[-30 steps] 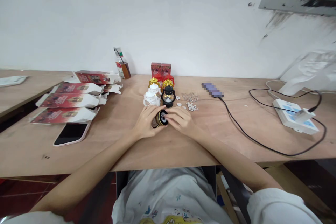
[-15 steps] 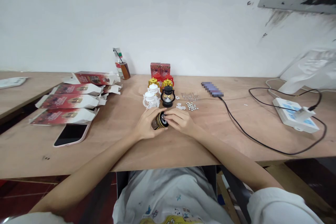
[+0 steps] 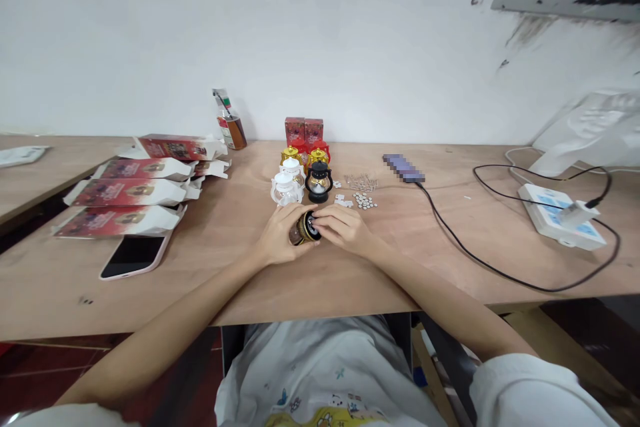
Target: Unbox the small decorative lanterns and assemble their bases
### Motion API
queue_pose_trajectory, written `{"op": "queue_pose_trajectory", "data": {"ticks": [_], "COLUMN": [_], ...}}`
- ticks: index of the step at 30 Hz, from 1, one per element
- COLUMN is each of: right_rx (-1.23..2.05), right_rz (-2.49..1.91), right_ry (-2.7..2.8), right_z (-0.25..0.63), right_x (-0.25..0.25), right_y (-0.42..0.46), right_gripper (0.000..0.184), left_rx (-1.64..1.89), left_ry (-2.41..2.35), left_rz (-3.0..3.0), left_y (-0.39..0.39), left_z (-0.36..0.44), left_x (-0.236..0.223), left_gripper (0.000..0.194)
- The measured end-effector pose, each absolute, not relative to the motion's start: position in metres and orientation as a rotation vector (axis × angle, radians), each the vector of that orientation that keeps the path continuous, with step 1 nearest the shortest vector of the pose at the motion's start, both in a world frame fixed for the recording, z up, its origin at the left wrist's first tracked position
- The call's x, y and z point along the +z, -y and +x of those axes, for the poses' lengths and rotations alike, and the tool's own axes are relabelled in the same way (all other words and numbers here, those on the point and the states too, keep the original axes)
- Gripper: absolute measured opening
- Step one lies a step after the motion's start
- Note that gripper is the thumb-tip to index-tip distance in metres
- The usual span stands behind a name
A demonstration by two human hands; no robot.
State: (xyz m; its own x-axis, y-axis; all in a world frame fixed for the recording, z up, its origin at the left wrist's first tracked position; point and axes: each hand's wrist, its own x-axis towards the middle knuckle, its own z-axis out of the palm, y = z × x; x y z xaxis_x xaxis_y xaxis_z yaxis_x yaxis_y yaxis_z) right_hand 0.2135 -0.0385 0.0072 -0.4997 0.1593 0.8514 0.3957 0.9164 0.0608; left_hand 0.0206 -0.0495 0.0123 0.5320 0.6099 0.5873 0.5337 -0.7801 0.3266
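Gripping a small black-and-gold cylindrical lantern point(image 3: 297, 233) with a see-through wall, the left hand point(image 3: 278, 238) has its fingers curved around the body, opened only to the width of the piece. The lantern lies tilted between the two hands, its round black base point(image 3: 313, 224) turned toward the right hand point(image 3: 346, 229). It is nearer the person than the white, clear-bodied lanterns point(image 3: 287, 188) and the black lantern point(image 3: 319, 183), which stand upright on the pale wooden table point(image 3: 240, 293). Whether the piece itself touches the table cannot be told.

Fingers of the right hand are drawn into a narrow pinch, tips at the base; whether a small part sits between them is hidden. Small round silvery discs point(image 3: 365, 201), small white pieces point(image 3: 343, 201) and thin metallic pieces point(image 3: 361, 182) lie beyond that hand.

On handling, by judgement: light, rigid, probably plastic. The smooth wall may slip and could crack or scuff under a hard squeeze. Sound hold is around the body close to the base, with moderate pressure; the recess in the base suits fingertips only, and any fine parts within call for a light touch.
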Motion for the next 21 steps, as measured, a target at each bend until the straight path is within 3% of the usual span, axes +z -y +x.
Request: {"op": "queue_pose_trajectory", "data": {"ticks": [21], "right_rx": [-0.373], "right_rz": [-0.418], "right_ry": [2.113], "right_z": [0.2141], "right_x": [0.0015], "right_y": [0.0355], "right_gripper": [0.008], "left_rx": [1.039], "left_ry": [-0.996], "left_rz": [2.649], "left_y": [0.0498], "left_z": [0.0232], "left_x": [0.0142], "left_gripper": [0.057]}}
